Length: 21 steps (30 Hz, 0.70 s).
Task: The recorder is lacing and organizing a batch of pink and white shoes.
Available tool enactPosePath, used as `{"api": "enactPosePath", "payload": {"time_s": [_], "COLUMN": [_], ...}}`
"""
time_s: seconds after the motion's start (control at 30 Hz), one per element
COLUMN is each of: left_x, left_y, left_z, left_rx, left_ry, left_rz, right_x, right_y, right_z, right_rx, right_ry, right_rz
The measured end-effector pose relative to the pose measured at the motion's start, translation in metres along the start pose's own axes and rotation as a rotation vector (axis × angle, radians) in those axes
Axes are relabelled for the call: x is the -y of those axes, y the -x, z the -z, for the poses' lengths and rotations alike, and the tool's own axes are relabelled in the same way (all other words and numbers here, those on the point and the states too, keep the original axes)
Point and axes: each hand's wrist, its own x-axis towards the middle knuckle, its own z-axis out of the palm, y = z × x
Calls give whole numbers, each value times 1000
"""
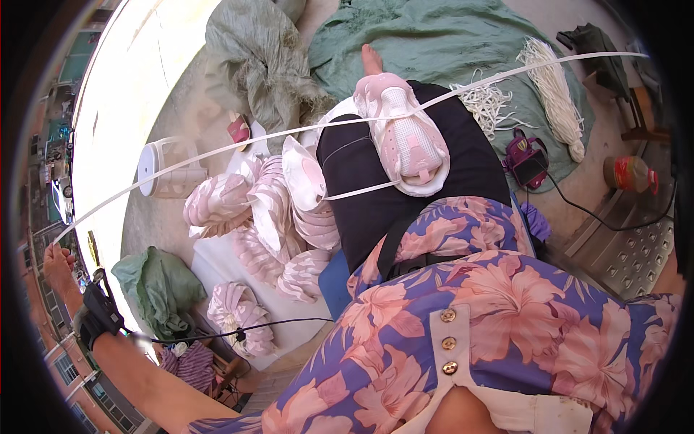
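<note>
I see my left hand (56,262) flung far out to the side, fingers closed on the end of a white shoelace (217,148); the lace runs taut across the whole view and off toward the upper right, so the wide reach looks meant to draw it through; my right hand is out of view, and I cannot tell what it holds. A pink-and-white shoe (405,137) rests sole-down on my black-trousered lap (361,195), which steadies it; a second strand of lace leaves it toward the left. Just beside my left knee lies a heap of pink shoe uppers (267,217) on a white sheet (217,264), within easy reach; bundles of white laces (557,94) lie on the green cloth (434,36) ahead.
</note>
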Motion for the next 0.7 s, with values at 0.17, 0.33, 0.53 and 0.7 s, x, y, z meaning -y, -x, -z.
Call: {"api": "enactPosePath", "payload": {"time_s": [0.17, 0.33, 0.53, 0.7], "left_x": [-26, -140, -284, -347], "left_y": [46, 226, 347, 370], "left_z": [-98, -238, -297, -317], "left_rx": [143, 981, 1195, 648], "left_ry": [-24, 273, 983, 711], "left_rz": [190, 245, 80, -836], "right_x": [28, 152, 265, 298], "right_y": [-17, 37, 71, 56], "right_z": [-29, -158, -236, -259], "right_rx": [39, 517, 790, 803], "right_ry": [-49, -671, -1354, -1400], "right_rz": [-23, -488, -709, -625]}}
